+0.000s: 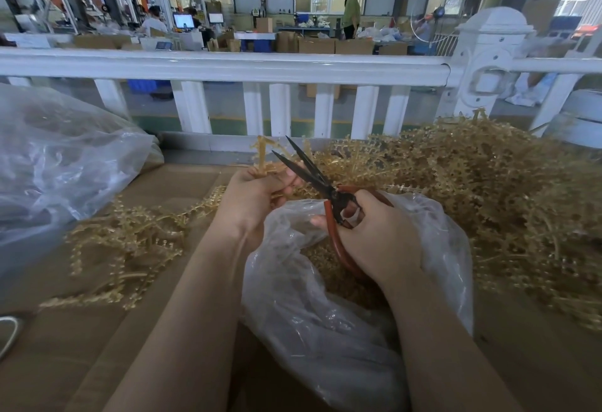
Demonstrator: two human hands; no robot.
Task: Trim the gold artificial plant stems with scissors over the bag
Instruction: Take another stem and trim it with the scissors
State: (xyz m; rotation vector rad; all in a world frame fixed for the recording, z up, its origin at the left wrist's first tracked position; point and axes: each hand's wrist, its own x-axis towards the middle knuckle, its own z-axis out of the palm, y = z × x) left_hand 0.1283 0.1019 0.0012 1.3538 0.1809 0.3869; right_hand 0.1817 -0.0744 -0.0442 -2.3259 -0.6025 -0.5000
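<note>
My left hand (250, 198) grips a gold plant stem (262, 159) that sticks upward from its fist. My right hand (374, 236) holds red-handled scissors (312, 177), fingers through the loops; the dark blades are spread apart and point up-left, just right of the stem. Both hands hover over a clear plastic bag (312, 323) whose mouth gapes beneath them, with gold trimmings (325, 268) inside.
A big heap of gold stems (488, 190) fills the right side of the cardboard-covered table (97, 340). A smaller pile (130, 242) lies left of my arm. Another clear bag (58, 164) sits far left. A white railing (228, 66) runs behind.
</note>
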